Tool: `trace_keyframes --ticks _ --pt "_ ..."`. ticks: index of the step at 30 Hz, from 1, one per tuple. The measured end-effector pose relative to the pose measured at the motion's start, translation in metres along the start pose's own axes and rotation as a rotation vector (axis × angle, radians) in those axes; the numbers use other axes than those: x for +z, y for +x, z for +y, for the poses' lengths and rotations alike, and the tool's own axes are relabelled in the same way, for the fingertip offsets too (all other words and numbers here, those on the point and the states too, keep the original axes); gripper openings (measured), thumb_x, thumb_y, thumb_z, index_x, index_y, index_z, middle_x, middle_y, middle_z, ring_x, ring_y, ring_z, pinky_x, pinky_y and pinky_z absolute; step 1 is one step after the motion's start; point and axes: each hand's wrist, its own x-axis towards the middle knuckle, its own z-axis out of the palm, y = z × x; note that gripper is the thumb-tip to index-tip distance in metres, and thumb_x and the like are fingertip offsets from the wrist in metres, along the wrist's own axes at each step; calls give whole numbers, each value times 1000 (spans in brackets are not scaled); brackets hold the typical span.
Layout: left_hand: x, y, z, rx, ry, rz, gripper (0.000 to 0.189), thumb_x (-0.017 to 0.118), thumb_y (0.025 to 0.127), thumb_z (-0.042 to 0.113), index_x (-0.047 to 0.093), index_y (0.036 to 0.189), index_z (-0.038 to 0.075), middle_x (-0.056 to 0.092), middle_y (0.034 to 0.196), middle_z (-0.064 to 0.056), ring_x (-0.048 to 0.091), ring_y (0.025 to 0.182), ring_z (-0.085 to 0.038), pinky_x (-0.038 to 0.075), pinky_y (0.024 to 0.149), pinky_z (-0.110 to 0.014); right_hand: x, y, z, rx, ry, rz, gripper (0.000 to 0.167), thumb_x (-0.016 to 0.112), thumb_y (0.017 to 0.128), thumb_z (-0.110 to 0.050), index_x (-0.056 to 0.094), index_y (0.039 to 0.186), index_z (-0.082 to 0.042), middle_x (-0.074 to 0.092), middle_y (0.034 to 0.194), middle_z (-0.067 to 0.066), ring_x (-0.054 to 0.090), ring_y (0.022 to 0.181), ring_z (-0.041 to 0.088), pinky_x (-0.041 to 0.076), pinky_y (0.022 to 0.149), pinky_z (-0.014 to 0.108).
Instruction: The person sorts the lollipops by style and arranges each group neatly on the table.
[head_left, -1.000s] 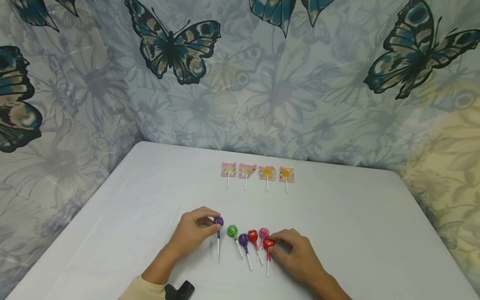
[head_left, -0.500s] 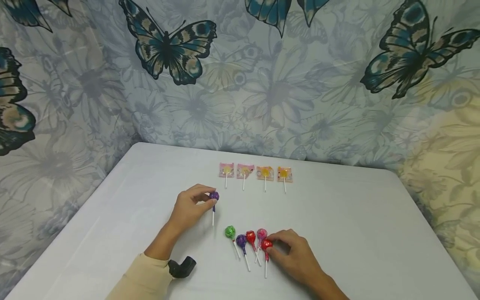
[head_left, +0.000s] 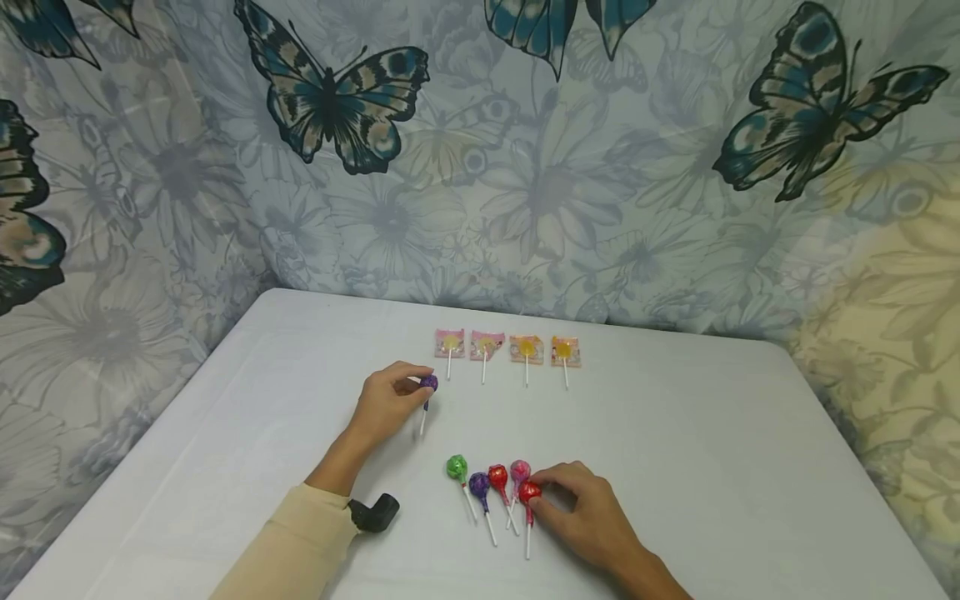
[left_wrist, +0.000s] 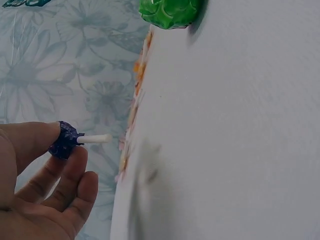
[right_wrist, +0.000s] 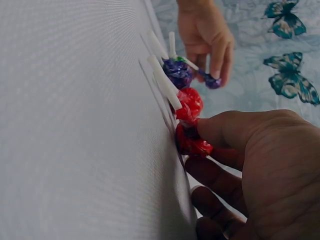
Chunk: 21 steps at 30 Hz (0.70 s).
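My left hand (head_left: pixel 387 402) pinches a purple-wrapped lollipop (head_left: pixel 428 382) by its round head, stick pointing down, over the table short of the back row. In the left wrist view the same purple lollipop (left_wrist: pixel 63 140) sits between thumb and fingers. At the right end of the front cluster, my right hand (head_left: pixel 588 510) grips the head of a red lollipop (head_left: pixel 529 492) between thumb and forefinger. Beside it lie a pink lollipop (head_left: pixel 520 470), another red lollipop (head_left: pixel 498 477), a second purple lollipop (head_left: pixel 479 483) and a green lollipop (head_left: pixel 457 467). The pink and neighbouring red sticks cross.
Along the back of the white table (head_left: pixel 660 433), several flat lollipops in square wrappers stand in a row, from a pink-wrapped one (head_left: pixel 450 343) to an orange-wrapped one (head_left: pixel 566 352). Butterfly-print cloth (head_left: pixel 525 167) hangs behind. A black strap piece (head_left: pixel 375 513) juts from the left wrist.
My left hand has carried the purple lollipop away from the front cluster toward the back row, and its stick now tilts. The right hand keeps its grip on the red lollipop.
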Motion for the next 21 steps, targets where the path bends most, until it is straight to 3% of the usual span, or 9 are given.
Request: trace_keyframes --ticks 10,21 --pt "9 5 -15 -89 76 -3 26 76 82 1 72 107 1 69 91 -5 64 84 -23 53 78 -37 0 0 1 10 5 -10 24 82 77 -15 73 93 -30 62 89 -25 56 87 5 51 79 31" --pt "13 6 -29 -137 118 -24 26 76 82 4 72 107 2 64 81 -1 58 74 -16 49 67 -32 1 -2 -1 33 16 -10 24 82 77 -15 73 94 -30 61 90 -25 57 88 5 51 81 30"
